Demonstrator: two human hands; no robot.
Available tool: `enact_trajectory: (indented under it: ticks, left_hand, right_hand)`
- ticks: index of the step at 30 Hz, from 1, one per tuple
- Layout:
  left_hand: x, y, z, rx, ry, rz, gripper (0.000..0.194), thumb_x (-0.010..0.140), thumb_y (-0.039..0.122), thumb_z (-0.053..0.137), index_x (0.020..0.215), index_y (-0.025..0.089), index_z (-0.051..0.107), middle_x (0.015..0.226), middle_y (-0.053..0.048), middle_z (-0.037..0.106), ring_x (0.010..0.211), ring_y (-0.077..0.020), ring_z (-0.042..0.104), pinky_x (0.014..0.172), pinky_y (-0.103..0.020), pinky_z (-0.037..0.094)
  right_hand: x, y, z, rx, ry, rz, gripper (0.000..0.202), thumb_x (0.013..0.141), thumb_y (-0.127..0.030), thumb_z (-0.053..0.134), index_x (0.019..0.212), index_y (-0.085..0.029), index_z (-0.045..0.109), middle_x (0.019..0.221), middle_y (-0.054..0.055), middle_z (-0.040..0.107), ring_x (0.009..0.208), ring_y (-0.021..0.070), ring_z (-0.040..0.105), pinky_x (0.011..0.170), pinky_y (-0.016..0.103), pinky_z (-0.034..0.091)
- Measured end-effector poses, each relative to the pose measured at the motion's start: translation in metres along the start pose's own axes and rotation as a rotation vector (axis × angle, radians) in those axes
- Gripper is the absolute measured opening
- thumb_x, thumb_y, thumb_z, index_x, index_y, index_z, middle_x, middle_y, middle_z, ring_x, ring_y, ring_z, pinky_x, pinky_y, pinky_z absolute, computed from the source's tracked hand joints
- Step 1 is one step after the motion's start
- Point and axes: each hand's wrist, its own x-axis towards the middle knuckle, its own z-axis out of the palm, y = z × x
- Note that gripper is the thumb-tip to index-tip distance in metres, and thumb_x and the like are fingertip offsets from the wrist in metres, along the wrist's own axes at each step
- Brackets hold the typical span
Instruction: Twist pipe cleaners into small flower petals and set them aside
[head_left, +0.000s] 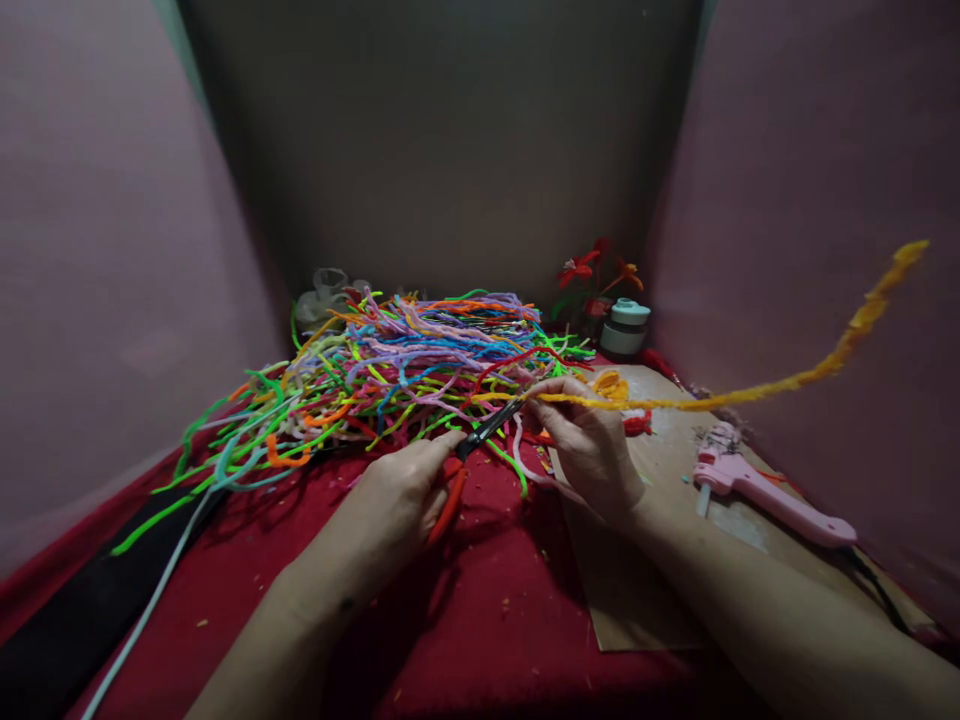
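My left hand (409, 490) is closed around the red handles of a pair of scissors (484, 432). The dark blades point up and to the right, with their tips close to my right fingers. Between the thumb and fingers of my right hand (589, 445) is a yellow-orange pipe cleaner (750, 395). Its long end sweeps out to the right and curves upward; the short end sticks out left of my fingers, near the blades. Whether the blades touch the pipe cleaner I cannot tell. A large heap of pipe cleaners (442, 350) in many colours lies just beyond both hands.
A pink glue gun (780, 495) rests on a brown board (667, 385) at the right. Red flowers (581, 268) and a mint-lidded jar (626, 325) stand at the back. A white cord (157, 590) crosses the red cloth (480, 620), where small scraps are scattered.
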Motion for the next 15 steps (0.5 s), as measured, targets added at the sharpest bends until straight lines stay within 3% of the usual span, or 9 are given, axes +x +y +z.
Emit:
enact_trajectory:
  ticks: [11, 15]
  left_hand:
    - [0.0000, 0.0031, -0.0012, -0.034, 0.006, 0.014, 0.038, 0.085, 0.022, 0.041, 0.121, 0.018, 0.051, 0.106, -0.007, 0.065, 0.090, -0.0156, 0.062, 0.080, -0.027, 0.050]
    - [0.0006, 0.0022, 0.0011, -0.016, 0.006, 0.014, 0.039, 0.084, 0.021, 0.041, 0.122, 0.017, 0.051, 0.108, -0.007, 0.065, 0.092, -0.0160, 0.062, 0.082, -0.026, 0.049]
  right_hand:
    - [-0.0018, -0.0021, -0.0014, 0.040, -0.019, 0.043, 0.011, 0.080, -0.028, 0.056, 0.083, -0.018, 0.058, 0.071, 0.001, 0.058, 0.063, 0.0112, 0.054, 0.062, 0.026, 0.044]
    - [-0.0005, -0.0085, 0.0011, 0.142, 0.016, 0.137, 0.011, 0.077, -0.028, 0.059, 0.079, -0.018, 0.057, 0.066, -0.001, 0.057, 0.059, 0.0105, 0.054, 0.059, 0.025, 0.045]
